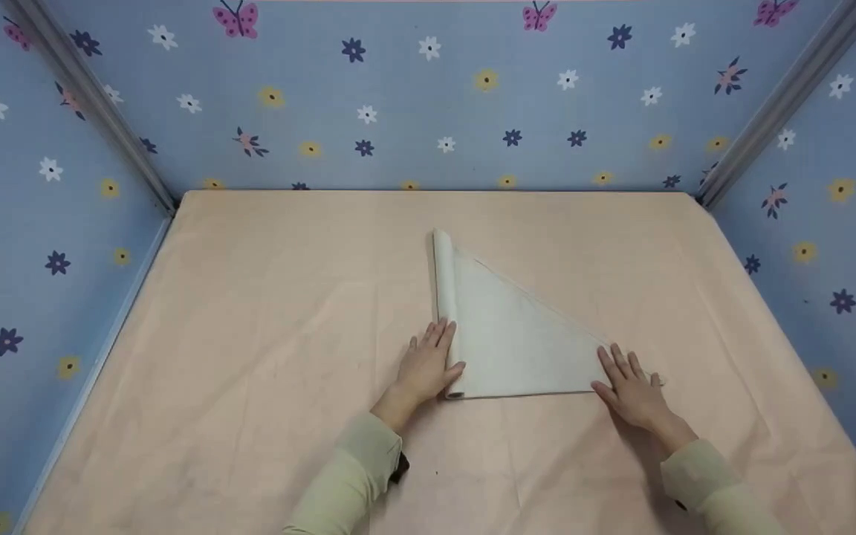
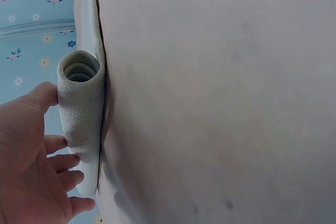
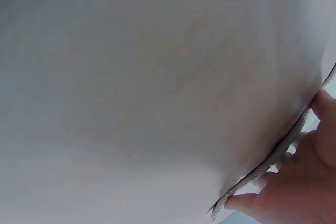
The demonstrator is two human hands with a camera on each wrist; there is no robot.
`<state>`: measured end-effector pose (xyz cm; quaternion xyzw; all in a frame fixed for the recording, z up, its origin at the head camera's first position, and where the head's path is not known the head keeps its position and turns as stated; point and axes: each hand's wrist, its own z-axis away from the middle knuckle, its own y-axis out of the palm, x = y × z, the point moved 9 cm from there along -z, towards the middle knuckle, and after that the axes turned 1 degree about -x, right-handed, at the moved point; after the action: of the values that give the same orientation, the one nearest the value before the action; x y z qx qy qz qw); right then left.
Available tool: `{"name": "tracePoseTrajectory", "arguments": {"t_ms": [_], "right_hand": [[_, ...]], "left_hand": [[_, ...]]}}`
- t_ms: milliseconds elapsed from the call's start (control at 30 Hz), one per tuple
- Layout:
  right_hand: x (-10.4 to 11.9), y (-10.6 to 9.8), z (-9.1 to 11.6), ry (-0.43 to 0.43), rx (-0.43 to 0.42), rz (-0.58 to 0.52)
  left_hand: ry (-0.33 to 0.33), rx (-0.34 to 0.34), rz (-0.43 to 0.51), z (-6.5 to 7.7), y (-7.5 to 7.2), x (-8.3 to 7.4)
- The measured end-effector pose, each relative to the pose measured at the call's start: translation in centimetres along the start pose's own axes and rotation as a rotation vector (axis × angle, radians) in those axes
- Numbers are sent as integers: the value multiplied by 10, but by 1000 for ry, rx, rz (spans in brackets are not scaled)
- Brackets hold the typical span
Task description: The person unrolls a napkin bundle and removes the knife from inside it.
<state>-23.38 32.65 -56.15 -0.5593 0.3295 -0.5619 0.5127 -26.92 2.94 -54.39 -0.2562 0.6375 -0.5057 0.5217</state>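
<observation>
A pale towel lies on the table, its left side wound into a roll and its flat part narrowing in a slant toward the right. My left hand rests on the near part of the roll, fingers extended. In the left wrist view the spiral end of the roll shows, with the thumb and fingers of that hand against its side. On the towel's right corner my right hand lies with fingers spread. The right wrist view shows the towel's edge under this hand.
A peach cloth with light creases covers the table. Blue flowered walls enclose the back and both sides, with grey posts at the corners. A small pale bit pokes out beside the right hand.
</observation>
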Motion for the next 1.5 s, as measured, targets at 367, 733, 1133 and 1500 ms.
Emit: {"name": "tracePoseTrajectory", "arguments": {"t_ms": [367, 733, 1133, 1500], "right_hand": [[1, 0, 0, 0, -2, 6], [1, -1, 1, 8, 4, -3], [0, -1, 1, 6, -9, -17], [0, -1, 0, 9, -8, -16]], "left_hand": [[-23, 16, 5, 3, 0, 7], [-38, 14, 18, 6, -1, 14], [-36, 16, 59, 11, -2, 21], [-43, 24, 51, 15, -5, 27]]}}
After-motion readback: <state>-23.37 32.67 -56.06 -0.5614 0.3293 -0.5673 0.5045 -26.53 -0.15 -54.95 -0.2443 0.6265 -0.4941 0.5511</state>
